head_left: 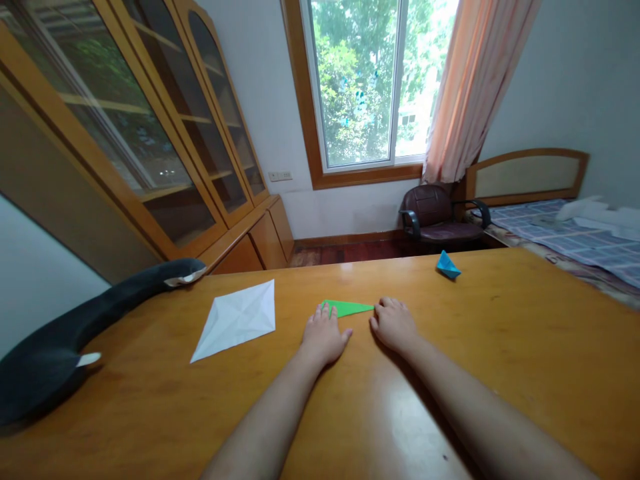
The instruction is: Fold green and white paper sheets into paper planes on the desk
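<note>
Fingers of both the left hand (324, 335) and right hand (395, 323) press flat on one folded green paper (349, 307), gripping nothing; the wooden table (500, 347) also bears one white paper (237, 319) and one blue paper boat (447, 265).

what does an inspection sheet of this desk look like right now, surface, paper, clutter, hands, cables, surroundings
surface: glossy wooden desk, a few small dark marks, otherwise bare around the hands
job's things: green folded paper, a flat narrow triangle lying between the two hands
clutter: white creased paper, kite-shaped, lying flat to the left; blue folded paper boat far right; dark plush toy along the left edge
grippers: left hand palm down, fingertips on the green paper's left end; right hand palm down, touching its right tip; no closed grip on it
cables: nothing seen
surroundings: glass-door cabinet, window, curtain, armchair, bed
</note>
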Action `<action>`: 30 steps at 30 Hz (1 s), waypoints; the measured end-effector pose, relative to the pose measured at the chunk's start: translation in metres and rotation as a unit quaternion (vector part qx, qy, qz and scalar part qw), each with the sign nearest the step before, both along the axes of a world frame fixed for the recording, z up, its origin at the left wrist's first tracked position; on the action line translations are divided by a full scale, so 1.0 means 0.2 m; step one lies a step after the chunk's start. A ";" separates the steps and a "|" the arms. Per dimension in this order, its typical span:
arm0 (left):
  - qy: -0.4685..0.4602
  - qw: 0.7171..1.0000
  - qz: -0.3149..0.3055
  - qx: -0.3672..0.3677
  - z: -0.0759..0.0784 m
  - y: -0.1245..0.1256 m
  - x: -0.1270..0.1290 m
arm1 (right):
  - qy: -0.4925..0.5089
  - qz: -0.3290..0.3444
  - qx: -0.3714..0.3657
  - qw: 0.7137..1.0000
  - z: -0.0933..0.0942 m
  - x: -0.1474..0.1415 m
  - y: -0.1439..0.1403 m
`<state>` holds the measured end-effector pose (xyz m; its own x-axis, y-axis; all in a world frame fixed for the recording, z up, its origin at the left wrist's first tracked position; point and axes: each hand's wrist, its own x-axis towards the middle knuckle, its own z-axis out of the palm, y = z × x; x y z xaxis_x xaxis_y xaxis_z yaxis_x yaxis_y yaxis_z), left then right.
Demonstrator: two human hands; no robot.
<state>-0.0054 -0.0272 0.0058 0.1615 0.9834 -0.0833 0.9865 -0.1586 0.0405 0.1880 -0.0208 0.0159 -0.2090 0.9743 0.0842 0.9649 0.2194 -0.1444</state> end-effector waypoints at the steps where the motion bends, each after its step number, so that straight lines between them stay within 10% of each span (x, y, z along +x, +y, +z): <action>1: -0.002 1.000 -0.003 0.001 0.00 0.01 -0.01 | 0.000 -0.003 0.005 1.000 0.00 0.00 0.00; 10: 0.006 0.998 -0.001 0.064 0.04 0.10 -0.01 | 0.000 0.032 0.031 0.999 0.02 -0.02 -0.01; 21: 0.011 0.998 0.000 0.069 0.05 0.17 0.11 | 0.089 0.241 0.060 0.965 -0.02 -0.05 -0.03; 30: -0.102 0.970 -0.216 0.050 0.03 0.16 0.04 | 0.169 0.186 0.132 0.959 -0.03 0.06 0.06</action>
<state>0.0032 0.0045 0.0118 0.5639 0.8212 0.0871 0.7995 -0.5693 0.1915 0.1993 -0.0084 0.0092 -0.4556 0.7725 0.4424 0.7203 0.6119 -0.3267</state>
